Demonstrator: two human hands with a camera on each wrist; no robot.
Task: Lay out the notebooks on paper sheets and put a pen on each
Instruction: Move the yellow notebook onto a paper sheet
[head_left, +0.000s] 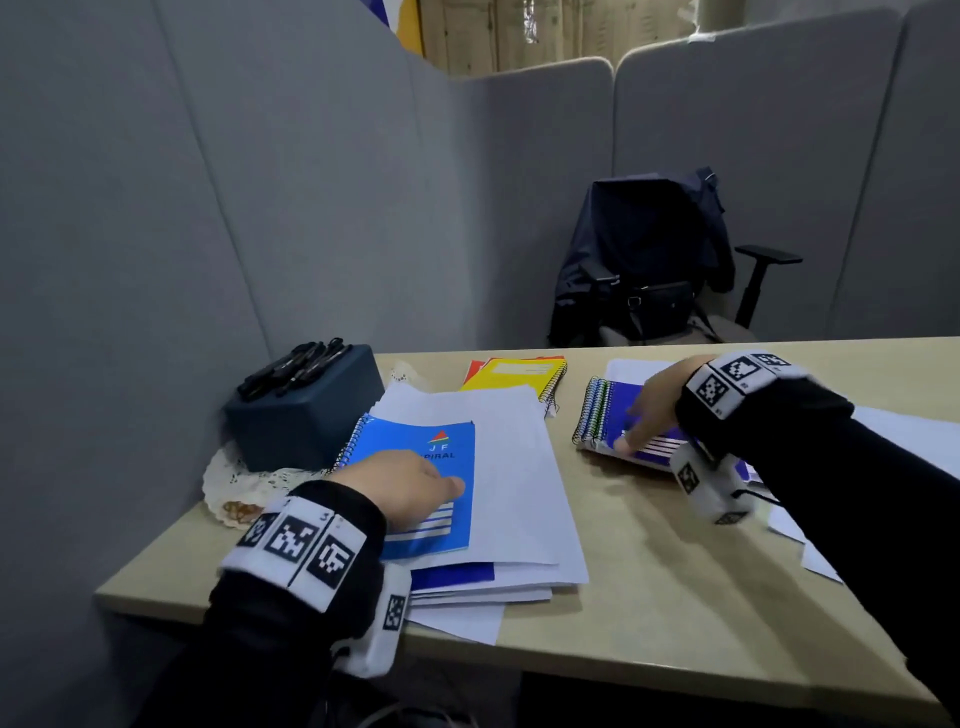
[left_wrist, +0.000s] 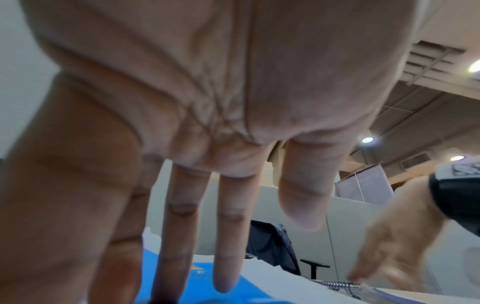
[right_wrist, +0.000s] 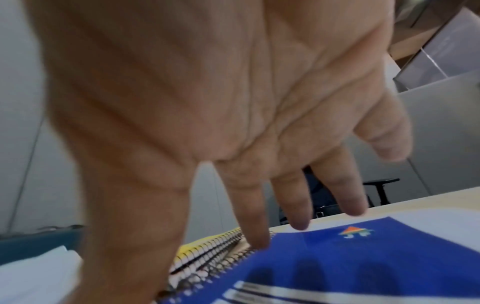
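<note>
Left hand (head_left: 402, 486): fingers straight, flat on the light blue spiral notebook (head_left: 415, 467); gripping nothing. The left wrist view shows the fingertips (left_wrist: 224, 286) down on the cover.
Right hand (head_left: 652, 410): fingers spread and extended over the dark blue spiral notebook (head_left: 636, 434), which tops a small stack of spiral notebooks; no closure visible. Whether the tips touch the cover: cannot tell.
Light blue notebook position: on the top sheet of a loose paper pile (head_left: 514, 467) at the table's (head_left: 649, 597) left side, coil toward the dark blue box (head_left: 306, 410).
Dark blue notebook position: right of centre, on a white sheet (head_left: 631, 371).
Other notebooks: 1 yellow spiral notebook (head_left: 514, 375) behind the pile, with an orange edge showing beneath.
Pens (head_left: 293, 369): several black ones lying on top of the box; none on a notebook yet.
Handling, judged: notebooks light, covers bendy, coil edge stiff. Glossy covers likely slide on loose paper.
Hold point, judged: pinch the open long edge opposite the coil, or press flat and slide.
Risk, judged: dragging a notebook may shift the sheet under it.
</note>
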